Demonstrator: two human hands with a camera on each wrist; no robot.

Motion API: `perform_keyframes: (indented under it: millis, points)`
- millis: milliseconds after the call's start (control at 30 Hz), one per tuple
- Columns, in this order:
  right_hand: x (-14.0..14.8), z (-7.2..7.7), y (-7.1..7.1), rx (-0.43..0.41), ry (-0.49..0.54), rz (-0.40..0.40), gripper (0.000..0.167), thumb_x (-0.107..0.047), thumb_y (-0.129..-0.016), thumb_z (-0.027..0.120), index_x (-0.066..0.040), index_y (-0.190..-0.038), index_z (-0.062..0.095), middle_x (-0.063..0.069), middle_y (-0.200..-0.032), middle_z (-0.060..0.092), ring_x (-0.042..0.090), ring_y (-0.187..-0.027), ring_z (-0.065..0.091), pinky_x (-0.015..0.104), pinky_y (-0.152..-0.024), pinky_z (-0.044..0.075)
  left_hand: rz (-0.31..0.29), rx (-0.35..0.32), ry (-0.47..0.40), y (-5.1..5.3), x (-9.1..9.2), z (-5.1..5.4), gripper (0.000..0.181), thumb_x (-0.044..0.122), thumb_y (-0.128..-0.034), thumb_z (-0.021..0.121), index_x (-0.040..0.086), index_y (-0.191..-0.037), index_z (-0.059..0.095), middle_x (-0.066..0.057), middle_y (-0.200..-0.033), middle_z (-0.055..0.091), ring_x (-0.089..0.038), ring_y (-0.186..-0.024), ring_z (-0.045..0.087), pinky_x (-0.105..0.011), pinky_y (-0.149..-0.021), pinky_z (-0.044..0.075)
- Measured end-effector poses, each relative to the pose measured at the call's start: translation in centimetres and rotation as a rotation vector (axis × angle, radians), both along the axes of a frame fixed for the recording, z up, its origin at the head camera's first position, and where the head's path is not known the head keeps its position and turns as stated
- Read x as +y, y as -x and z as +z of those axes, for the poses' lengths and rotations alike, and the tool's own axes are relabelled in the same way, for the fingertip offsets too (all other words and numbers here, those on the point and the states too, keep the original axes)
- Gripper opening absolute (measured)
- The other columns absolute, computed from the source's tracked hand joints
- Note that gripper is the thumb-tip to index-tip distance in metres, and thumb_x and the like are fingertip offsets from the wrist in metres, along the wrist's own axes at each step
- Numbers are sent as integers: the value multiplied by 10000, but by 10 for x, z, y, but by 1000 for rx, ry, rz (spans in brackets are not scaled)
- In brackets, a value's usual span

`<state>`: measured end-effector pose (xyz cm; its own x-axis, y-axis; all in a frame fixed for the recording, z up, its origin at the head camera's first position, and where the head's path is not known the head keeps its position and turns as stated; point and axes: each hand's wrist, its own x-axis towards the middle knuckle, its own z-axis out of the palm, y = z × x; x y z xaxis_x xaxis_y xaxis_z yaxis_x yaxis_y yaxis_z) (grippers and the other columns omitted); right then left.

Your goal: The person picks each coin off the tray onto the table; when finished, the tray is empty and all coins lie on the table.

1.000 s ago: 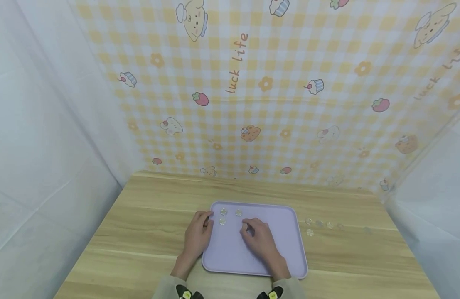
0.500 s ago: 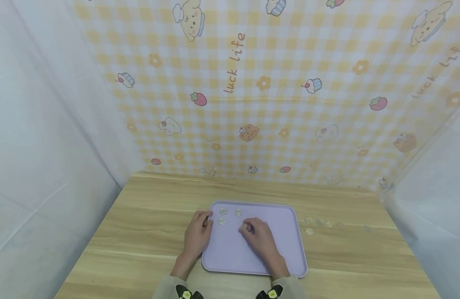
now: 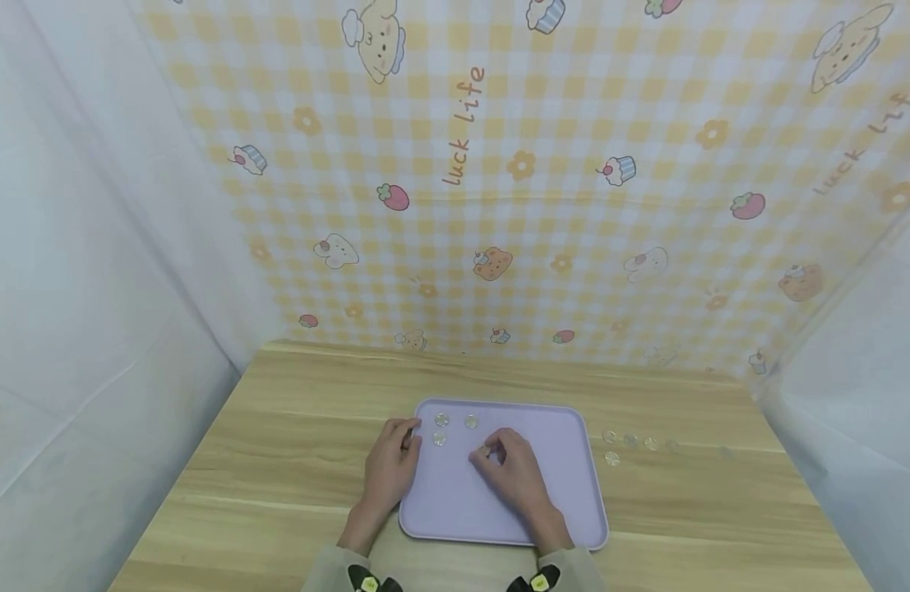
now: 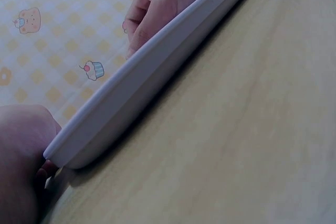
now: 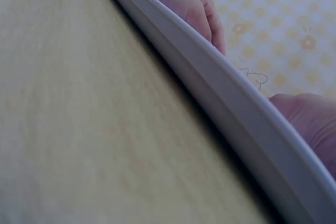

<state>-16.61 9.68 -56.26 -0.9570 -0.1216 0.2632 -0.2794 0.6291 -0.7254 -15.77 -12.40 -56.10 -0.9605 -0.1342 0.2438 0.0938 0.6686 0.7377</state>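
A lilac tray (image 3: 455, 510) lies on the wooden table. Three small round coins sit in its far left part: one in the corner (image 3: 442, 419), a second coin (image 3: 471, 421) to its right and a third coin (image 3: 440, 439) just below the first. Over the tray's middle, my right hand (image 3: 515, 473) pinches another coin (image 3: 484, 450) between thumb and index finger. At the tray's left edge, my left hand (image 3: 390, 464) holds the rim, its thumb and fingertips at the edge. In the left wrist view, some left-hand fingertips show below the rim (image 4: 113, 103).
Right of the tray, several more coins lie on the table, among them a coin (image 3: 612, 459) nearest the tray and a faint one (image 3: 724, 452) farther right. A yellow checked cloth (image 3: 543, 214) hangs behind the table, with white drapes (image 3: 92, 329) at both sides.
The right hand has shifted slightly to the left over the tray, and the pinched coin has turned between its fingers. The left hand stays at the rim.
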Motion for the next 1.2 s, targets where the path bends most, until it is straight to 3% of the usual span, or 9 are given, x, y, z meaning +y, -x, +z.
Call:
perform_keyframes:
  millis: [467, 700, 1200]
  points:
    - [0, 1, -1, -16, 60, -13, 249, -201, -777, 824, -199, -812, 577, -67, -747, 507, 73, -695, 450, 227, -638, 412, 3, 11, 2, -2, -1, 0, 282, 148, -950, 652, 94, -1224, 686, -46, -1159, 648, -122, -889, 621, -283, -717, 511]
    - [2, 2, -3, -55, 31, -34, 245, -252, -802, 817, -214, -857, 581, -87, -793, 528, 79, -730, 478, 232, -660, 433, -1, 4, 7, -2, 0, 0, 282, 136, -950, 649, 94, -1226, 682, -49, -1154, 644, -107, -862, 606, -248, -699, 502]
    - [31, 9, 0, -33, 100, -124, 248, -257, -794, 840, -180, -926, 644, -59, -817, 593, 106, -744, 534, 245, -670, 472, -1, 0, 9, -1, -1, -1, 283, 148, -953, 649, 99, -1230, 680, -46, -1159, 642, -106, -871, 611, -250, -704, 506]
